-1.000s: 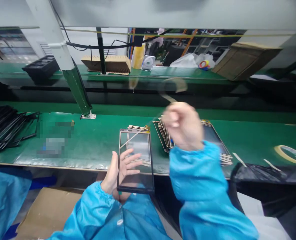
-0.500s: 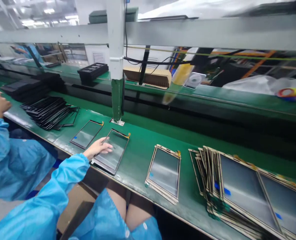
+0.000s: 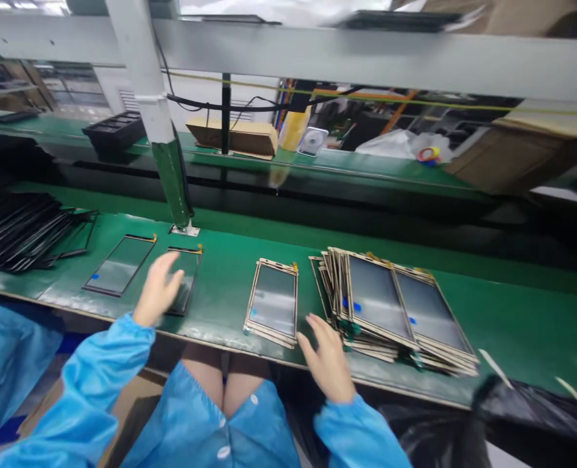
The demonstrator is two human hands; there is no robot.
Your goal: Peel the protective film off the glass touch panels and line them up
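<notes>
My left hand (image 3: 159, 289), slightly blurred, hovers over the left side of a black-framed touch panel (image 3: 189, 273) and hides part of it; its thumb stands apart from the fingers. My right hand (image 3: 326, 359) is open with nothing in it. Its fingertips are close to the lower right corner of a small stack of gold-edged touch panels (image 3: 275, 299). To its right, a larger fanned pile of gold-edged touch panels (image 3: 373, 296) lies on the green bench. Another black-framed touch panel (image 3: 120, 265), with a blue tab, rests left of my left hand.
Black frames (image 3: 20, 231) are heaped at the left. A white-and-green post (image 3: 159, 123) rises from the bench behind the panels. Black plastic bags (image 3: 429, 429) hang at the front right. A cardboard box (image 3: 517, 156) sits on the back shelf. A person's blue sleeve (image 3: 10, 364) is at left.
The view has swung right. My right hand has come into view beside the small gold-edged stack. My left hand no longer grips the black-framed panel's edge. The neighbouring person's hand has left view.
</notes>
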